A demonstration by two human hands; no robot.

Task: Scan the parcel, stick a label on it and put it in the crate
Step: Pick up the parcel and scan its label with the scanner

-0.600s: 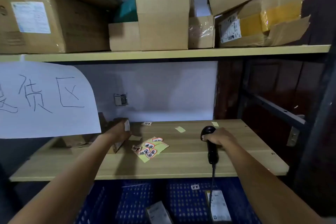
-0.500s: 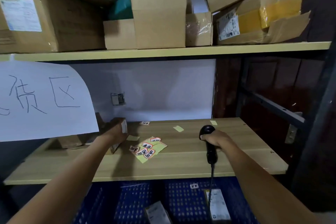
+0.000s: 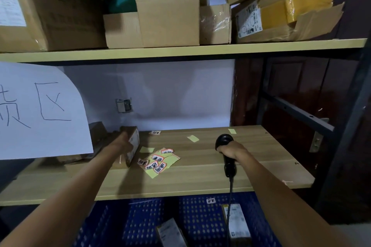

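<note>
- Cardboard parcel point(image 3: 131, 145) sits at the left rear of the wooden shelf point(image 3: 200, 178), the left hand point(image 3: 124, 142) clasped over its near side.
- Right hand point(image 3: 230, 149) wraps the black scanner point(image 3: 225, 151) above the shelf.
- Label sheet point(image 3: 158, 161) lies between both hands.
- Blue crate point(image 3: 200, 218) sits below, parcels inside.

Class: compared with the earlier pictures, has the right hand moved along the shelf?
No. The right hand grips the scanner at the same spot relative to the label sheet; only the camera shifted.

Two hands out: left point(image 3: 125, 143), right point(image 3: 230, 149). One scanner point(image 3: 225, 146). One sheet of labels point(image 3: 158, 161). Two parcels down in the blue crate point(image 3: 200, 216): one point(image 3: 170, 233), another point(image 3: 237, 220).
</note>
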